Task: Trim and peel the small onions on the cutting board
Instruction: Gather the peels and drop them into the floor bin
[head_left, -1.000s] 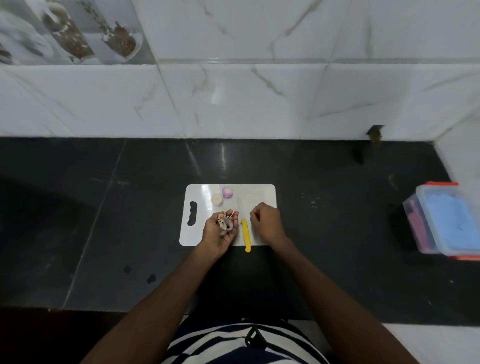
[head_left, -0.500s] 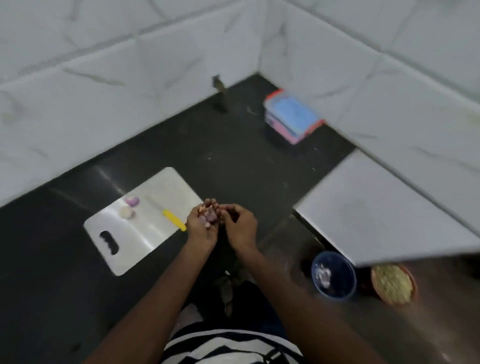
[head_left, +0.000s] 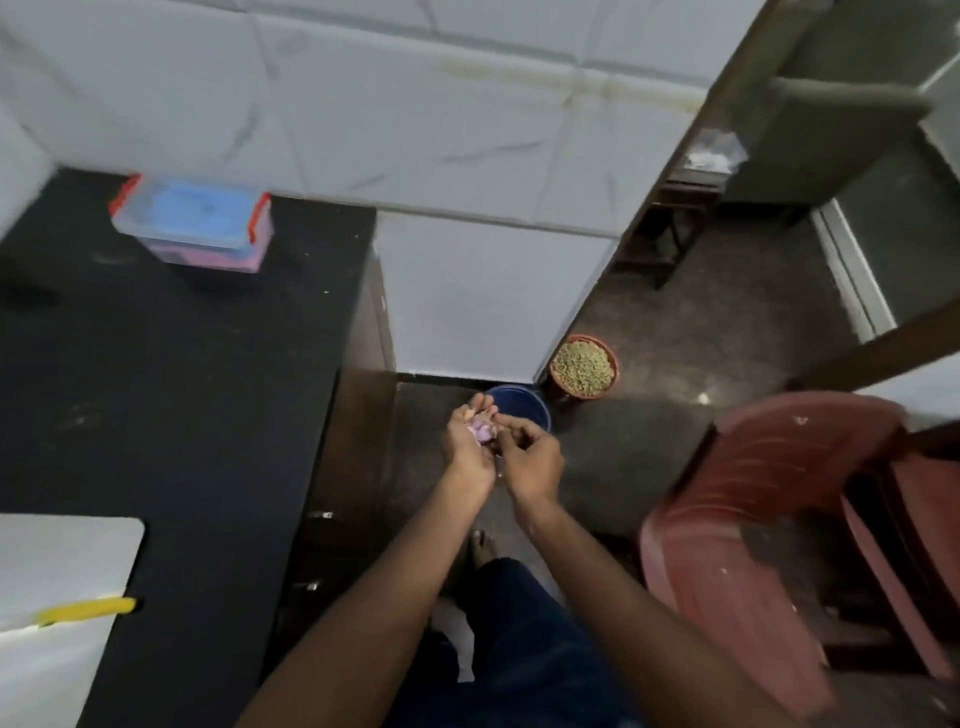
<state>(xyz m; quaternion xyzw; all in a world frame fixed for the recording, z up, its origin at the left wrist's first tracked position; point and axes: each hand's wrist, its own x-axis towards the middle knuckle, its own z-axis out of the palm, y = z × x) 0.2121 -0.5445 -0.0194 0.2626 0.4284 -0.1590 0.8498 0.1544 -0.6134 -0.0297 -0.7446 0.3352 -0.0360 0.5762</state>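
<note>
My left hand is cupped palm up and holds a small heap of purple onion peels. My right hand is beside it, fingers curled, its fingertips at the peels. Both hands hover past the counter edge, above a blue bucket on the floor. At the far left lies a corner of the white cutting board with the yellow knife handle on it. No onions are in view on the board.
The black counter carries a clear lidded box at its back. On the floor stand an orange bowl of green grain and a red plastic chair at the right. White tiled walls are behind.
The view swung right, away from the cutting board. Both hands moved off the counter with the peels and now hang over the blue bucket on the floor.
</note>
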